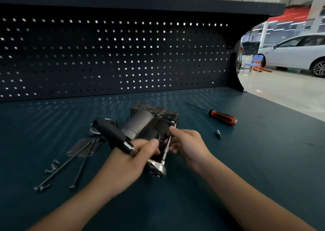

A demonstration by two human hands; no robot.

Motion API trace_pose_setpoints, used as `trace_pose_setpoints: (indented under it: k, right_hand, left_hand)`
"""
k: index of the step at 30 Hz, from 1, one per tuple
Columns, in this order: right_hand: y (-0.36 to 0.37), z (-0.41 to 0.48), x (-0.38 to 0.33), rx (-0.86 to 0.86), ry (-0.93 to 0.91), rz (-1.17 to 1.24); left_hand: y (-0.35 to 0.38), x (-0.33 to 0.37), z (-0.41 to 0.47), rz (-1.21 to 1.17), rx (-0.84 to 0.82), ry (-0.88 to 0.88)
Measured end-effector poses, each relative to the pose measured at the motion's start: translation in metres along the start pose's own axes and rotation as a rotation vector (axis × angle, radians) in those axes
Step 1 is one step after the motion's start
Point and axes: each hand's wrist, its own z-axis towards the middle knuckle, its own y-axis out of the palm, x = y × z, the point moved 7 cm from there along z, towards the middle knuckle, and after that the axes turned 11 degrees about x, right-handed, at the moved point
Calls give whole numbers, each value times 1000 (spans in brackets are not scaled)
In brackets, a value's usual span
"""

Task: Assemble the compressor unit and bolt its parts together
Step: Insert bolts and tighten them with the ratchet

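Compressor (140,123) lay mid-worktop (246,160), partly assembled. My left grip (130,160) was clamped on the ratchet (110,134); my right grip (188,146) pinched one long bolt (167,148) alongside the housing. Two spare bolts (70,162) lay loose at left, so I judged the bolting mostly outstanding.

Red-black screwdriver (223,117), seemingly teal bench (263,151)

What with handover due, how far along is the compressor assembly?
The dark grey compressor body looks joined. In hand: left hand grips a black-handled ratchet, right hand pinches a long silver bolt against it. Left: two long dark bolts and a grey plate lie loose.
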Motion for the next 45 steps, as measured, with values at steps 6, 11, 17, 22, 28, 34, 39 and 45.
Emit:
trace_pose_setpoints:
  k: [6,11,17,22,28,34,39,45]
  right_hand:
    - [-3,19,-8,105,-283,-544]
    - [-5,24,-9,140,-404,-621]
    - [-6,24,-5,128,-405,-529]
    - [-5,21,-5,101,-410,-529]
    - [-2,19,-8,69,-439,-585]
    - [-1,20,-9,56,-456,-644]
    - [1,17,-12,116,-522,-735]
    - [1,17,-15,130,-533,-767]
  left_hand:
    - [-13,-5,-4,-418,61,-162]
    - [-8,-9,-11,-451,111,-175]
    - [-14,-6,-11,-447,175,-116]
    - [-16,-6,-12,-388,203,-63]
    - [-16,-5,-13,-358,198,-19]
    - [-14,-8,-15,-367,200,-31]
    - [-15,-11,-12,-395,285,-46]
    - [-10,11,-3,-278,197,99]
